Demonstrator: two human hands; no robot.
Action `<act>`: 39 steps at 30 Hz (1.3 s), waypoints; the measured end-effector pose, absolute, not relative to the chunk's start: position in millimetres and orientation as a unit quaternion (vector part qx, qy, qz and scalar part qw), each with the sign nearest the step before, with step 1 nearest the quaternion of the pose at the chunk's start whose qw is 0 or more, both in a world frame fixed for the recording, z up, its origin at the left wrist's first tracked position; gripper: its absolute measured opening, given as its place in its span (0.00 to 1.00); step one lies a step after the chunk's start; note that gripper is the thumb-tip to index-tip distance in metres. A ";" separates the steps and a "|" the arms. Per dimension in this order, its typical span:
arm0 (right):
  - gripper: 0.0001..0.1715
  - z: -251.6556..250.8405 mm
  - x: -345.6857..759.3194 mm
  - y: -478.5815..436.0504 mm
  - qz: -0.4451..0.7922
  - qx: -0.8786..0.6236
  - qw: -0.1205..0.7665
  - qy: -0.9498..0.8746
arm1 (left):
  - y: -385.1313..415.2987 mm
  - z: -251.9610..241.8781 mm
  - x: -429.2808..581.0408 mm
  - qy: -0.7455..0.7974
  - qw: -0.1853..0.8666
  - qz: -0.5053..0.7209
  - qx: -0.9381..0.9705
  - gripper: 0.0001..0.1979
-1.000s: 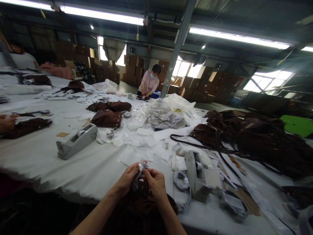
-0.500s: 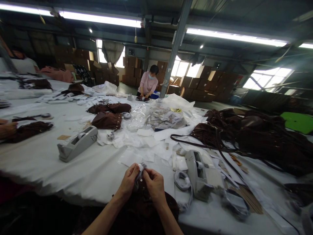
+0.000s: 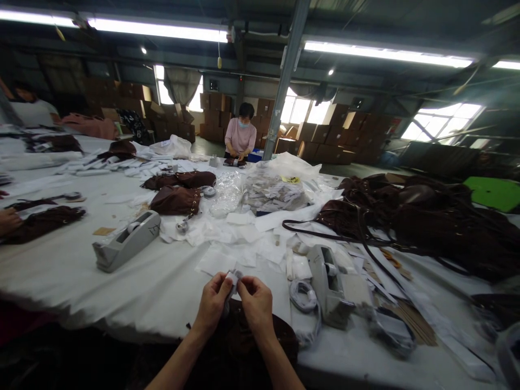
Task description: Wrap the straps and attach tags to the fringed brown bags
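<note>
1. You held a small grey wrapped piece between both hands, at the near edge of the desk. Your left grip was closed on one side of it, thumb laid along a white patch; your right grip pinched the other side with thumb and fingertips.
2. The piece stood up between your fingers, its lower part running down toward a dark brown bag beneath your wrists. Your fingers hid much of the piece, and your forearms covered parts of the bag.
3. Just beyond your hands lay thin white sheets. To your right stood a grey tape dispenser, with a wrapped grey coil just beside it. Another tape dispenser stood to your left, well apart from your hands.
4. Farther out you had brown bags, a clear bag of paper pieces and, at right, a large brown heap.
5. Compared with a second earlier, you showed more of the white patch. The co-worker across the desk stood more upright, while your hands stayed together on the piece.
</note>
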State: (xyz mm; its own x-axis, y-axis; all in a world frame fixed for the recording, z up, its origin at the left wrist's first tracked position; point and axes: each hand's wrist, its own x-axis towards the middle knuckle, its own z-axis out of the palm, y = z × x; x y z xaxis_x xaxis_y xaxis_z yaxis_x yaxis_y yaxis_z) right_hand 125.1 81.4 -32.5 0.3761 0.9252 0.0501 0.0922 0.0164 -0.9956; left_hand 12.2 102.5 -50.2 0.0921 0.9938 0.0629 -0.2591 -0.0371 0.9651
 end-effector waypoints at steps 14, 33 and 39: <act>0.35 -11.8 111.0 65.7 0.660 -0.399 0.526 -0.357 | 113.0 -40.1 6.3 0.338 0.597 0.562 0.462 0.18; 0.38 26.7 136.9 79.0 0.596 -0.467 0.501 -0.418 | 169.2 -14.7 -5.2 0.389 0.530 0.696 0.288 0.20; 0.31 -1.6 152.9 38.6 0.416 -0.654 0.419 -0.472 | 211.6 7.4 -6.4 0.364 0.454 0.778 0.237 0.19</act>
State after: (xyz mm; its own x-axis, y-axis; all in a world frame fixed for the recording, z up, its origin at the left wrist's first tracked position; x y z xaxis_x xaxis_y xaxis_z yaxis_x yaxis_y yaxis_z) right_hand 152.9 38.6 -1.6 0.2083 0.9668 -0.1478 0.2698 -0.2021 -0.9415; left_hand -6.4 211.6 7.4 -0.4763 0.8784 0.0390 -0.5336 -0.3241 0.7812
